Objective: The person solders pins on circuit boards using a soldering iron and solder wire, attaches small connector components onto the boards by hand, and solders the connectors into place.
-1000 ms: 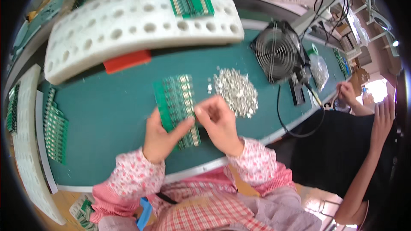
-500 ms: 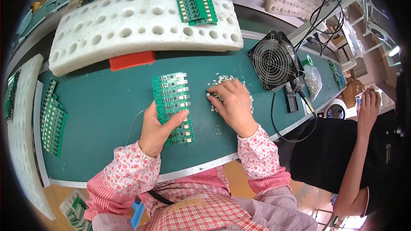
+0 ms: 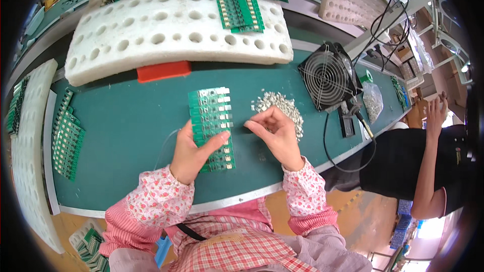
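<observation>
My left hand (image 3: 193,152) grips a green circuit board panel (image 3: 207,108) by its lower left side, with the thumb lying across its face. The panel is made of several narrow boards in a row, with small pale parts along the right edge. Just right of that edge, my right hand (image 3: 280,140) is closed in a pinch, thumb against forefinger. Whatever sits between those fingertips is too small to make out. Behind the right hand lies a loose pile of small whitish parts (image 3: 288,109) on the green bench top (image 3: 126,136).
A black fan (image 3: 325,78) with a cable stands right of the pile. Beyond the panel are a white foam block (image 3: 151,35) and a red piece (image 3: 164,71) under its edge. More boards (image 3: 68,143) lie left. A person in black (image 3: 413,163) is at right.
My right hand has drawn back from the pile toward me and nearer the panel's right edge. My left hand keeps its hold on the panel. The whole view has shifted slightly.
</observation>
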Action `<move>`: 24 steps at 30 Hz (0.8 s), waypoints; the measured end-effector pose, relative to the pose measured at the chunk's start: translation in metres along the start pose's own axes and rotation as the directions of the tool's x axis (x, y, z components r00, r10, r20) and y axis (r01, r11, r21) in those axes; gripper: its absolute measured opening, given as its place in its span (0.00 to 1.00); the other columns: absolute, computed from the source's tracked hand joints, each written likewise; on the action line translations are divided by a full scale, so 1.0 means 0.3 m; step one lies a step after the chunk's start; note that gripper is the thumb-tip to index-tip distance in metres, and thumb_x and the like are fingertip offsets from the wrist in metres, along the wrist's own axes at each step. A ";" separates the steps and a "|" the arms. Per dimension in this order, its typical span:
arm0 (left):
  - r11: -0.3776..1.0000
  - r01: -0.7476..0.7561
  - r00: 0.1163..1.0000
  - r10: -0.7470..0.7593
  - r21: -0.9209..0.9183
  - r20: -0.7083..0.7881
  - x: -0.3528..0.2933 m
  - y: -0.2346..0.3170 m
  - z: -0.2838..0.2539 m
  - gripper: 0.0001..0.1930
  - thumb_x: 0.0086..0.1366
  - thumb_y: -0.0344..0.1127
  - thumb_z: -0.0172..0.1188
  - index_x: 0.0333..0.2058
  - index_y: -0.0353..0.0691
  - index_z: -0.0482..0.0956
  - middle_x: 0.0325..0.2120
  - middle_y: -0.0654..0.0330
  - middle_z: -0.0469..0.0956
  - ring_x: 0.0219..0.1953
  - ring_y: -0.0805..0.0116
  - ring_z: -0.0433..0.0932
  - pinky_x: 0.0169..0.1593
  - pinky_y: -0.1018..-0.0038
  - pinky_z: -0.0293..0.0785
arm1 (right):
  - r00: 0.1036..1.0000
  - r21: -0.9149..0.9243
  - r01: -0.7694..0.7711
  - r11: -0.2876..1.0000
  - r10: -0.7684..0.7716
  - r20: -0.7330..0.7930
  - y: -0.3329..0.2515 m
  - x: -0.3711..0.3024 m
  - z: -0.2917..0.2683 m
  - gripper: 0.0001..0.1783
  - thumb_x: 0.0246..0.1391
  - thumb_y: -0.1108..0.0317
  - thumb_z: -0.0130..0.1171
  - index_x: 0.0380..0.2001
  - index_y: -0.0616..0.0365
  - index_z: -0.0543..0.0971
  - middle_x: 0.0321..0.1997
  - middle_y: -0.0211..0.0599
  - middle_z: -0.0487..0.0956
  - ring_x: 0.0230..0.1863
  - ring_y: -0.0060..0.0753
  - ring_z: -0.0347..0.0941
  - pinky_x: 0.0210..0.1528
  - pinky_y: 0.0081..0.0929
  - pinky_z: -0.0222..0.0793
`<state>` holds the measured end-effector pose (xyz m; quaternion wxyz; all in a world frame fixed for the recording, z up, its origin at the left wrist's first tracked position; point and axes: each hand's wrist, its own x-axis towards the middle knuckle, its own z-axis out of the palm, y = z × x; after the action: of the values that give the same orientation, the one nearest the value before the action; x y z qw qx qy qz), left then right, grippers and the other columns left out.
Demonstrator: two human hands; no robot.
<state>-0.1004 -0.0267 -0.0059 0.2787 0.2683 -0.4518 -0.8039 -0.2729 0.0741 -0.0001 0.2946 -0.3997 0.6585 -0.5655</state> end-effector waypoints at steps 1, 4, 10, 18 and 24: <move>1.000 0.002 1.000 -0.002 0.004 -0.002 0.001 0.010 0.000 0.16 0.57 0.25 0.64 0.44 0.35 0.73 0.35 0.64 0.79 0.35 0.78 0.76 0.39 0.79 0.74 | 0.999 0.056 -0.034 0.998 0.032 0.021 -0.004 0.004 0.007 0.05 0.52 0.76 0.62 0.31 0.63 0.75 0.30 0.30 0.79 0.32 0.16 0.74 0.37 0.15 0.70; 1.000 -0.017 1.000 0.017 0.027 -0.001 0.014 0.015 -0.008 0.15 0.57 0.26 0.64 0.44 0.35 0.74 0.35 0.64 0.79 0.35 0.78 0.76 0.38 0.79 0.74 | 0.995 0.115 -0.090 0.989 0.084 0.058 -0.027 0.006 0.022 0.05 0.52 0.76 0.62 0.33 0.64 0.77 0.31 0.29 0.79 0.32 0.15 0.74 0.38 0.14 0.70; 0.998 -0.044 0.999 0.043 0.034 0.014 0.011 0.004 0.001 0.16 0.58 0.27 0.64 0.44 0.34 0.73 0.36 0.63 0.79 0.34 0.79 0.76 0.39 0.79 0.75 | 0.995 0.057 -0.083 0.995 0.079 0.063 -0.016 -0.027 0.029 0.11 0.53 0.76 0.61 0.41 0.65 0.79 0.34 0.30 0.80 0.34 0.15 0.73 0.40 0.15 0.70; 0.997 -0.021 1.000 0.020 0.073 0.016 -0.002 0.010 -0.005 0.16 0.58 0.28 0.64 0.45 0.34 0.73 0.37 0.62 0.79 0.35 0.78 0.77 0.40 0.79 0.75 | 0.997 0.086 -0.072 0.994 0.074 -0.017 -0.021 -0.064 0.046 0.10 0.53 0.76 0.61 0.39 0.66 0.79 0.36 0.32 0.80 0.35 0.16 0.74 0.40 0.14 0.70; 0.999 -0.006 1.000 0.005 0.053 0.015 0.003 0.010 -0.006 0.15 0.59 0.28 0.63 0.45 0.34 0.72 0.37 0.62 0.78 0.36 0.78 0.77 0.40 0.78 0.75 | 0.995 0.141 -0.044 0.989 0.055 -0.079 -0.022 -0.070 0.070 0.05 0.53 0.76 0.62 0.33 0.65 0.81 0.30 0.34 0.81 0.31 0.17 0.77 0.34 0.14 0.70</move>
<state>-0.0992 -0.0295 -0.0043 0.2704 0.2684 -0.4756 -0.7929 -0.2434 0.0811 0.0010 0.3084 -0.3380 0.6387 -0.6186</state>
